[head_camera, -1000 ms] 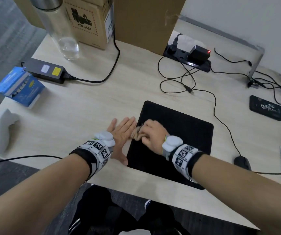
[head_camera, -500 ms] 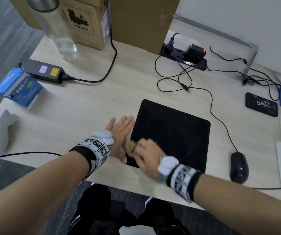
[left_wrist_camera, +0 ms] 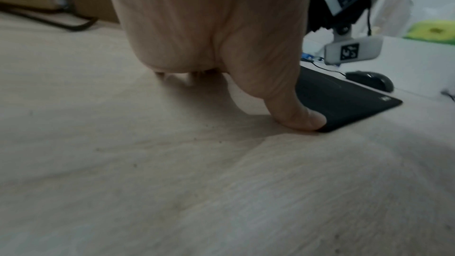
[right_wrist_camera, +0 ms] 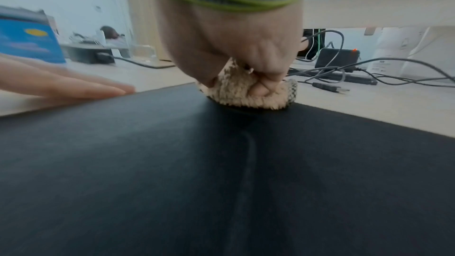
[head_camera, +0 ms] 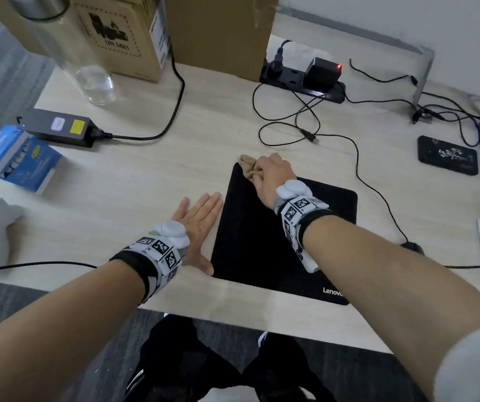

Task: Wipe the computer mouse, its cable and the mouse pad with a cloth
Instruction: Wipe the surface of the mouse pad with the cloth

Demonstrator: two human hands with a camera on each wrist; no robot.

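A black mouse pad point(head_camera: 250, 242) point(right_wrist_camera: 172, 172) lies on the light wooden desk. My right hand point(head_camera: 270, 175) point(right_wrist_camera: 236, 50) grips a bunched beige cloth point(head_camera: 247, 166) point(right_wrist_camera: 248, 92) and presses it on the pad's far left corner. My left hand point(head_camera: 199, 219) point(left_wrist_camera: 211, 26) lies flat on the desk along the pad's left edge, its thumb point(left_wrist_camera: 295, 116) touching the pad point(left_wrist_camera: 344, 100). The black mouse point(head_camera: 412, 246) point(left_wrist_camera: 369, 81) sits right of the pad, mostly behind my right forearm. Its thin black cable point(head_camera: 378, 195) runs back toward the power strip.
Cardboard boxes point(head_camera: 134, 33) and a glass bottle point(head_camera: 87, 71) stand at the back. A power strip point(head_camera: 305, 79) with loose cables lies behind the pad. A power brick point(head_camera: 58, 129) and blue box point(head_camera: 15, 158) sit left; a black device point(head_camera: 447, 158) right.
My right hand has swept the cloth from the pad's near left edge up to its far left corner. The left hand stays flat beside the pad.
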